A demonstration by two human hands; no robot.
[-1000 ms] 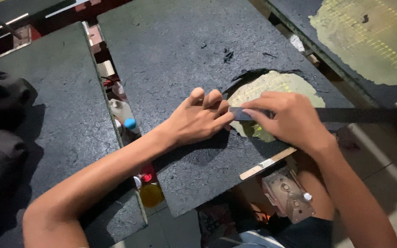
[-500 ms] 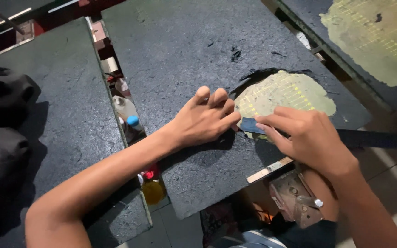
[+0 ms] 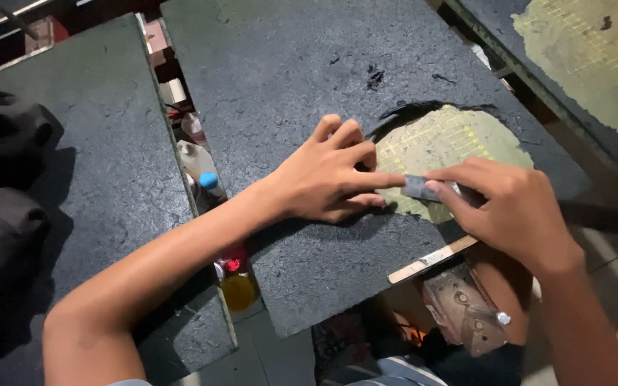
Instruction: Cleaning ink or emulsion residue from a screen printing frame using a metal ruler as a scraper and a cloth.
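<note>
A large dark grey rough sheet (image 3: 309, 93) covers a board in front of me. A patch has been stripped off it, baring a yellow-green gridded surface (image 3: 452, 143). My left hand (image 3: 327, 175) lies flat on the dark sheet at the patch's left edge, index finger stretched toward the tool. My right hand (image 3: 509, 207) pinches a small grey flat blade (image 3: 418, 187) and holds it against the bared patch. Both hands nearly touch at the blade.
A second dark sheet (image 3: 73, 179) lies to the left, with dark cloth (image 3: 1, 214) on it. Bottles (image 3: 198, 168) and small items sit in the gap between the boards. Another partly stripped board (image 3: 588, 50) is at upper right. A wooden strip (image 3: 430, 261) edges the board.
My right hand with the blade has slid left and down across the bared patch, closer to my left hand. The view has shifted slightly.
</note>
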